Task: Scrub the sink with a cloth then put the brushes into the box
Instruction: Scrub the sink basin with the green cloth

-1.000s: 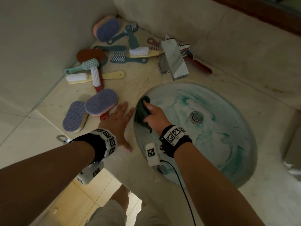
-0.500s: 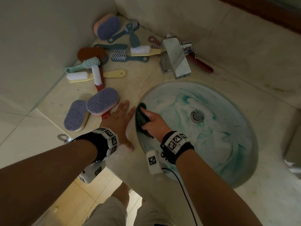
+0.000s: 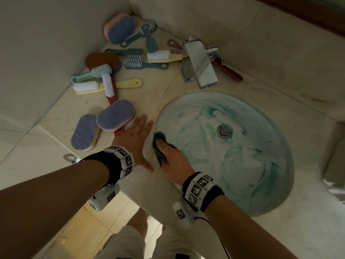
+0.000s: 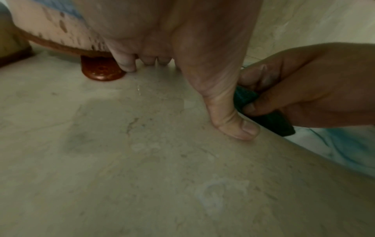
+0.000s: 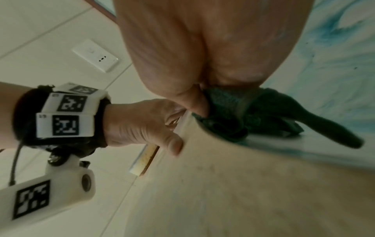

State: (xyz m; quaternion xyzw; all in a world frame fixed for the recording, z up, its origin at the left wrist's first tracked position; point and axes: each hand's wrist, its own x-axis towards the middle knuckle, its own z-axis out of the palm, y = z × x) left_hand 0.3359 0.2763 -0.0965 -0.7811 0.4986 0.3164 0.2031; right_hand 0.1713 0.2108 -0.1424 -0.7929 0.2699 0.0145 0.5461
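A round sink (image 3: 242, 184) smeared with teal foam is set into the marble counter. My right hand (image 3: 169, 156) grips a dark green cloth (image 3: 158, 137) (image 4: 270, 121) (image 5: 253, 115) and presses it against the sink's left inner wall just below the rim. My left hand (image 3: 134, 139) lies flat, fingers straight, on the counter (image 4: 142, 160) beside the rim. Several brushes (image 3: 115, 114) lie scattered on the counter to the left and back. No box shows in any view.
A chrome faucet (image 3: 199, 66) stands behind the sink, with a red-handled brush (image 3: 229, 71) behind it. A drain plug (image 3: 224, 131) sits in the basin's middle. Tiled walls close the counter at the left and back. A red brush handle (image 4: 101, 70) lies at my left fingertips.
My right hand has slid the cloth along the sink's left wall toward the near rim. The left hand stays flat on the counter.
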